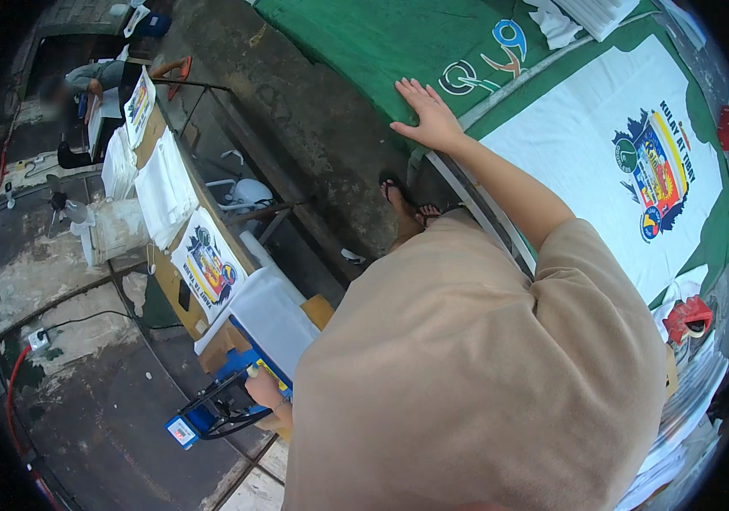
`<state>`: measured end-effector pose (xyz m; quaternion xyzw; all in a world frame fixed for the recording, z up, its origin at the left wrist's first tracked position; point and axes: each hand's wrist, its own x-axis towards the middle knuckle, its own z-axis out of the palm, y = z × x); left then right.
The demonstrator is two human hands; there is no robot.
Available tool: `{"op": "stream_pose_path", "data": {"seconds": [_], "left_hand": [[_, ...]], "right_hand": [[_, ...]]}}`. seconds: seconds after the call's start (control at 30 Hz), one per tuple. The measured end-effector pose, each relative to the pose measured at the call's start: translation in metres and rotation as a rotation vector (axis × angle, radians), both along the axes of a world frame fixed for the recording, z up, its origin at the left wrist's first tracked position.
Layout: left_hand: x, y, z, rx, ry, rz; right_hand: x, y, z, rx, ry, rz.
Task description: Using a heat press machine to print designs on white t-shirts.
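My left hand (265,388) is closed on the handle of a blue heat press (230,400) at the lower left. A white cloth or sheet (277,317) lies on the press beside it. My right hand (429,117) rests flat with fingers apart at the edge of a green cloth-covered table (364,51). Close to its fingertips is a cut-out-looking print (458,78) on the green cloth. Further right, a white T-shirt (586,136) with a colourful print is spread on the same covering.
On the bench to the left lie a printed white shirt (209,264), folded white cloths (165,192) and a dark phone (184,295). A fan (74,209) stands beyond it. Another person (104,81) bends at the far left. A red tape dispenser (688,318) sits at the right.
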<state>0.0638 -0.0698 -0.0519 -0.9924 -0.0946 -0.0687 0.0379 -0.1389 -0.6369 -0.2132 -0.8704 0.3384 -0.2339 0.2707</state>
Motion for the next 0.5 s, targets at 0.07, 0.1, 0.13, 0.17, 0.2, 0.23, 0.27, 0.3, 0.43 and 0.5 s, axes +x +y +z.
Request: {"op": "stream_pose_path", "data": {"seconds": [0.07, 0.1, 0.13, 0.17, 0.2, 0.23, 0.27, 0.3, 0.43, 0.5], "left_hand": [[-0.001, -0.003, 0.002, 0.013, 0.008, 0.011], [-0.002, -0.005, 0.003, 0.026, 0.014, 0.023], [-0.003, -0.008, 0.005, 0.026, 0.014, 0.024], [-0.005, -0.012, 0.007, 0.009, 0.026, 0.031], [-0.006, -0.013, 0.008, -0.007, 0.038, 0.037], [-0.005, -0.011, 0.008, -0.006, 0.038, 0.039], [-0.005, -0.010, 0.007, -0.016, 0.038, 0.030], [-0.004, -0.009, 0.006, -0.025, 0.038, 0.021], [-0.002, -0.008, 0.002, 0.001, 0.011, 0.014], [0.000, -0.001, 0.001, 0.029, 0.015, -0.009]], "right_hand": [[0.001, 0.000, 0.000, -0.007, 0.007, 0.005], [0.001, 0.001, 0.000, -0.006, 0.007, 0.006], [0.001, 0.002, 0.000, -0.024, 0.007, -0.001], [0.001, 0.003, 0.001, -0.041, 0.007, -0.007], [0.001, 0.004, 0.001, -0.041, 0.007, -0.006], [0.001, 0.005, 0.002, -0.061, 0.012, -0.013], [0.002, 0.006, 0.002, -0.082, 0.018, -0.020], [0.002, 0.007, 0.003, -0.081, 0.018, -0.020], [0.002, 0.012, 0.004, -0.185, 0.049, -0.081], [0.005, 0.013, 0.005, -0.212, 0.048, -0.087]]}}
